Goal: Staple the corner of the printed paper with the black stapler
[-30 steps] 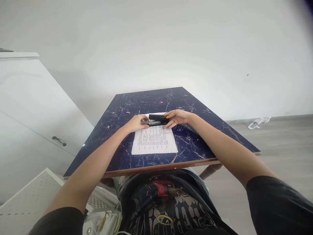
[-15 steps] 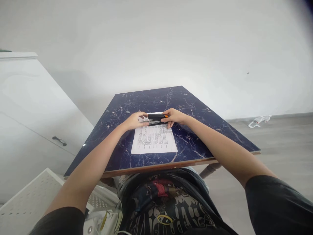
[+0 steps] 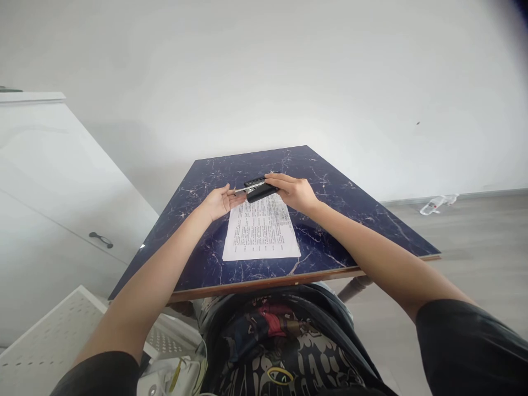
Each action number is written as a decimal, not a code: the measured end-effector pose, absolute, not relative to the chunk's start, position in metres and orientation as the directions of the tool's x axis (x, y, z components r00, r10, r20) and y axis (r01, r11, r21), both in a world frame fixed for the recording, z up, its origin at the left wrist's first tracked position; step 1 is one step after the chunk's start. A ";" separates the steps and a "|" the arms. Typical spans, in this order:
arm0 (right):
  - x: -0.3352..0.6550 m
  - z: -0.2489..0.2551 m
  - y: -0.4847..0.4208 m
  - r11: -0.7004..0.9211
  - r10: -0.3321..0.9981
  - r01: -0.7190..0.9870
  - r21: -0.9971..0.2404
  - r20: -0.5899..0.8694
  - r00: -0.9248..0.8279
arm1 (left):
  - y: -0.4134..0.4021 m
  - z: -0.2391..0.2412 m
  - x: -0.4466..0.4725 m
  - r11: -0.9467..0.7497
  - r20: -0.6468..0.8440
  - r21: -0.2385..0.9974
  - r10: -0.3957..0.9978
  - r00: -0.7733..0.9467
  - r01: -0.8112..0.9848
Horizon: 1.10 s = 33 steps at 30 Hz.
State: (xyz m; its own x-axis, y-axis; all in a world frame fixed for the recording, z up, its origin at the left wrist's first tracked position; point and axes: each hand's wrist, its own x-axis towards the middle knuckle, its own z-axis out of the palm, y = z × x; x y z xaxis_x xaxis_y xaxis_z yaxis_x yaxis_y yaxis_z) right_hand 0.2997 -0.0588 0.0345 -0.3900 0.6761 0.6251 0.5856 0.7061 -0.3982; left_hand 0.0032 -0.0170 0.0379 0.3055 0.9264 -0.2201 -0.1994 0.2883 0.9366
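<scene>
My right hand (image 3: 295,190) grips a black stapler (image 3: 263,191) by its right end, above the printed sheet. The stapler is tilted and its two arms are spread apart, with a thin metal part (image 3: 241,191) sticking out to the left between them. My left hand (image 3: 220,202) is at that left end, palm turned up, fingers stretched out and thumb apart. Its fingertips reach the stapler's front; whether they touch it I cannot tell. Beneath both hands lies white printed paper (image 3: 260,234) on the dark blue marbled table (image 3: 330,214).
A white cabinet (image 3: 61,181) with a dark handle stands to the left. Below it is a white perforated panel (image 3: 53,335), beside white items with a cable. Against the wall at the right, a clear-and-white object (image 3: 438,204) lies on the floor. The table's front edge is close to my body.
The stapler has been turned over and tilted, and raised a little off the paper. My left hand has rolled palm up with its fingers extended; my right hand now covers the stapler's end from above.
</scene>
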 end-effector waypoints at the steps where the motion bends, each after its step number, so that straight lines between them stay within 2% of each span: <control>1: 0.300 0.034 -0.060 0.709 0.675 0.590 -0.387 0.614 -0.410 | -0.018 0.040 0.004 0.295 -0.229 0.931 0.930 0.287 -0.214; 6: 0.301 0.033 -0.063 0.721 0.658 0.599 -0.348 0.616 -0.434 | -0.023 0.046 0.006 0.337 -0.270 0.906 0.926 0.264 -0.255; 10: 0.301 0.033 -0.062 0.715 0.643 0.624 -0.314 0.645 -0.412 | -0.023 0.043 0.005 0.310 -0.235 0.919 0.926 0.294 -0.244; 18: 0.299 0.029 -0.056 0.709 0.517 0.679 -0.193 0.796 -0.313 | -0.019 0.041 0.003 0.250 -0.196 0.964 0.895 0.401 -0.087; 20: 0.297 0.030 -0.055 0.692 0.526 0.681 -0.240 0.814 -0.248 | -0.019 0.039 0.004 0.193 -0.168 0.981 0.914 0.370 -0.032; 22: 0.296 0.031 -0.052 0.655 0.581 0.655 -0.377 0.805 -0.118 | -0.019 0.037 0.004 0.101 -0.101 0.995 0.960 0.263 0.012; 23: 0.297 0.031 -0.050 0.620 0.645 0.618 -0.484 0.763 -0.050 | -0.019 0.035 0.004 0.025 -0.031 0.999 0.984 0.174 0.038; 25: 0.302 0.029 -0.042 0.492 0.817 0.490 -0.719 0.576 0.025 | -0.017 0.032 0.002 -0.187 0.189 0.971 0.982 -0.001 0.150; 27: 0.310 0.024 -0.034 0.313 0.945 0.366 -0.876 0.326 -0.027 | -0.017 0.030 0.000 -0.398 0.430 0.868 0.901 -0.049 0.296; 30: 0.322 0.016 -0.025 0.170 0.976 0.353 -0.920 0.109 -0.187 | -0.022 0.030 0.001 -0.575 0.611 0.722 0.791 0.038 0.385; 33: 0.327 0.017 -0.023 0.248 0.952 0.486 -0.838 0.116 -0.284 | -0.034 0.034 0.009 -0.671 0.684 0.620 0.716 0.138 0.407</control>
State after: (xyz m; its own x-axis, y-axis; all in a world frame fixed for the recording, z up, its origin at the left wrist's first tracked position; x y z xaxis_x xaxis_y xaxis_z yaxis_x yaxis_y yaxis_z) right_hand 0.3269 -0.0234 0.0170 -0.2844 0.9516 0.1162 0.4858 0.2475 -0.8383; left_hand 0.0093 -0.0343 0.0339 0.1376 0.7159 0.6845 0.4068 -0.6709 0.6200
